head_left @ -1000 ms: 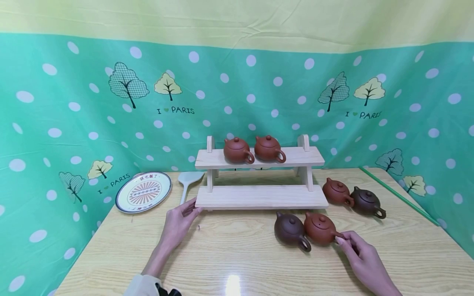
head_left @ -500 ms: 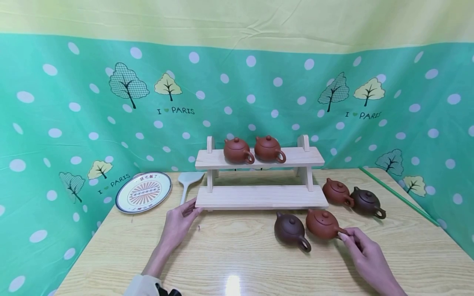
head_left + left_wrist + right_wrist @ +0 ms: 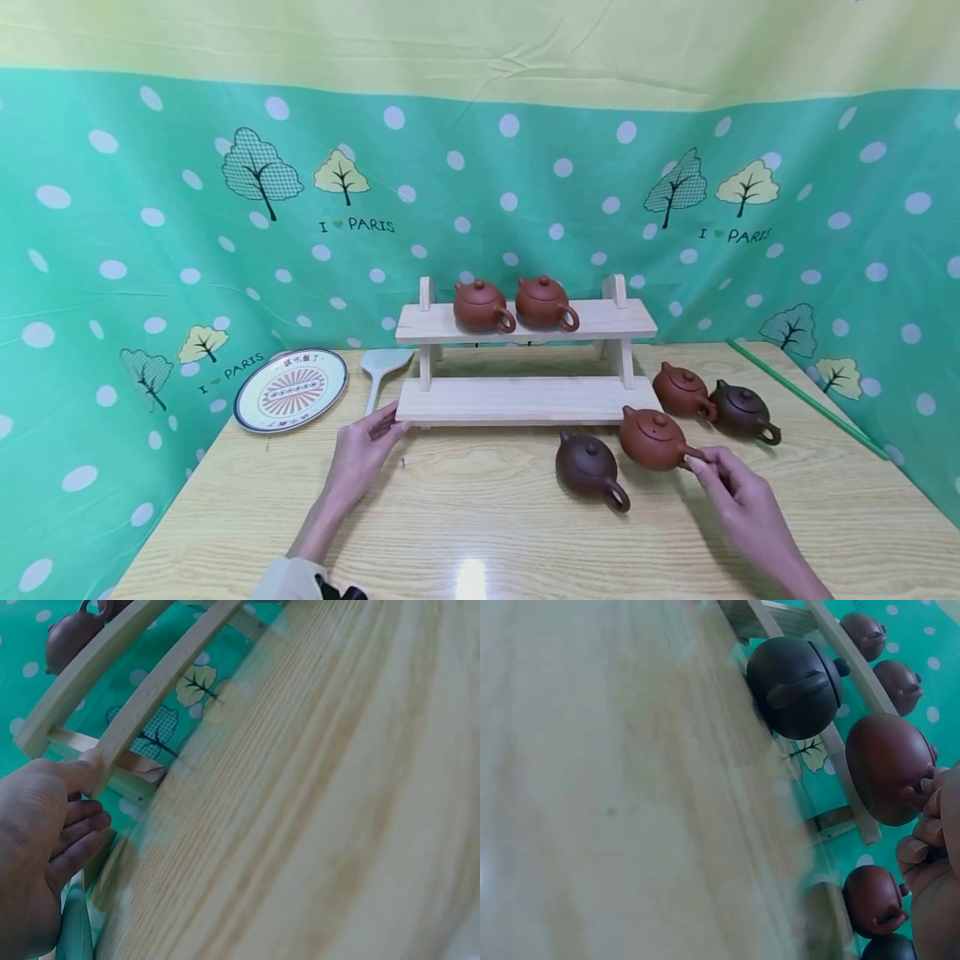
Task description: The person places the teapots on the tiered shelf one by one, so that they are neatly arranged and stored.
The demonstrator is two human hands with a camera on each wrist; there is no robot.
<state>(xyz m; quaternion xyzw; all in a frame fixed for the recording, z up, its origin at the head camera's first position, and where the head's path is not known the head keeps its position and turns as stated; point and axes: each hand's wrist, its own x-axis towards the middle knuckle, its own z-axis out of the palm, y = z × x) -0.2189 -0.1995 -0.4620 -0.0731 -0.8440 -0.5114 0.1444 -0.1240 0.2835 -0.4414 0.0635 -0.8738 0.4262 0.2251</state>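
Observation:
My right hand (image 3: 742, 504) pinches the handle of a reddish-brown teapot (image 3: 652, 439), held off the table in front of the right end of the lower shelf. In the right wrist view this teapot (image 3: 889, 766) hangs clear of the tabletop. A dark brown teapot (image 3: 587, 468) stands on the table just left of it. My left hand (image 3: 362, 450) grips the left front corner of a two-tier wooden rack (image 3: 525, 400), thumb at the front edge. Two reddish-brown teapots, a left one (image 3: 480, 307) and a right one (image 3: 543, 302), sit on the upper tier.
Right of the rack stand another reddish-brown teapot (image 3: 681, 389) and a dark one (image 3: 742, 410), touching or nearly so. A green stick (image 3: 810, 400) lies along the right edge. At left are a patterned plate (image 3: 291, 392) and a pale spatula (image 3: 384, 362). A polka-dot curtain (image 3: 510, 200) hangs behind.
The reddish-brown teapot in my right hand has risen off the table and moved slightly away from me, parting from the dark teapot beside it. My left hand stays on the rack corner.

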